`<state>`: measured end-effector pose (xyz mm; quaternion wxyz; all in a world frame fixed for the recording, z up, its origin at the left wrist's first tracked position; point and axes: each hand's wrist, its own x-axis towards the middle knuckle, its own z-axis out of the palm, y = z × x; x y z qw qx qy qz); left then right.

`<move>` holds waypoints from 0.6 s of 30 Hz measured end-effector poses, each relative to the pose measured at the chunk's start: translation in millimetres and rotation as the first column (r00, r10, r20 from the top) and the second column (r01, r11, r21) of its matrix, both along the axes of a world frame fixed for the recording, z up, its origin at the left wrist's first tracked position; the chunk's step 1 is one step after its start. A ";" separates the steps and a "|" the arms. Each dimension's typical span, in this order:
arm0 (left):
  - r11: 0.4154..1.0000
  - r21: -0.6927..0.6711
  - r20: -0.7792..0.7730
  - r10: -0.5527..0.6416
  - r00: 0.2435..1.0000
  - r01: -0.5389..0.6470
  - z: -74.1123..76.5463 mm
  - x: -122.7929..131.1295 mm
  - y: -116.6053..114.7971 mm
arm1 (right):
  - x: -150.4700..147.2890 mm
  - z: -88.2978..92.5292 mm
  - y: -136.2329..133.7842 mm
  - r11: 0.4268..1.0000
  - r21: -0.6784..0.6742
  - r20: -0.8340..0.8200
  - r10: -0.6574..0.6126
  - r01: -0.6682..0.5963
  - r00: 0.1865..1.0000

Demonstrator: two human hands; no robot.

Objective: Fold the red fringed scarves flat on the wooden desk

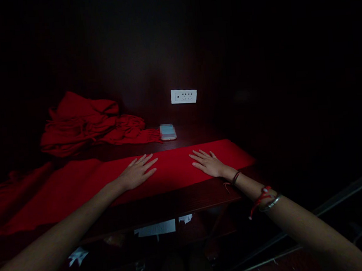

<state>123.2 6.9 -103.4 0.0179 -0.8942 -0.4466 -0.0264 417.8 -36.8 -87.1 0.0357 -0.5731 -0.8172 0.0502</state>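
A long red scarf [174, 169] lies spread along a dark wooden surface, flat at the right and slightly rippled toward the left, where a fringe shows dimly. My left hand [137, 172] rests palm down on its middle, fingers spread. Farther right, my right hand [208, 163] also lies flat on the cloth with fingers apart. Neither hand grips anything. Bracelets [267, 197] circle my right wrist and forearm, and a ring is on a left finger.
Behind the scarf, a heap of red fringed cloth [84, 125] sits at the left. A phone [167, 132] lies beside its fringe, below a white wall socket [183, 96]. Under the front edge are a sheet of paper [156, 228] and white scraps [78, 255]. Much of the surroundings is dark.
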 end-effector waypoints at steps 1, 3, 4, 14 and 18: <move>1.000 0.008 0.000 -0.004 1.000 0.004 -0.9 -1.1 0.4 | 2.1 -2.5 -1.6 1.000 -0.002 0.000 -0.008 0.008 1.000; 1.000 0.019 0.003 -0.007 1.000 0.007 -1.8 -2.6 1.5 | 9.9 -5.0 -4.4 0.999 0.023 -0.007 -0.029 0.029 1.000; 1.000 0.027 0.007 -0.006 1.000 0.006 -1.6 -2.7 2.1 | 13.9 -4.7 -6.4 0.998 0.051 -0.018 -0.035 0.036 0.999; 0.873 0.106 0.117 -0.486 0.866 0.475 26.2 27.3 -40.4 | 11.3 7.2 -61.2 0.864 0.363 -0.087 0.405 -0.349 0.910; 0.871 0.093 0.116 -0.491 0.863 0.483 29.2 28.5 -52.7 | 10.4 -1.4 -63.4 0.848 0.409 -0.029 0.381 -0.337 0.924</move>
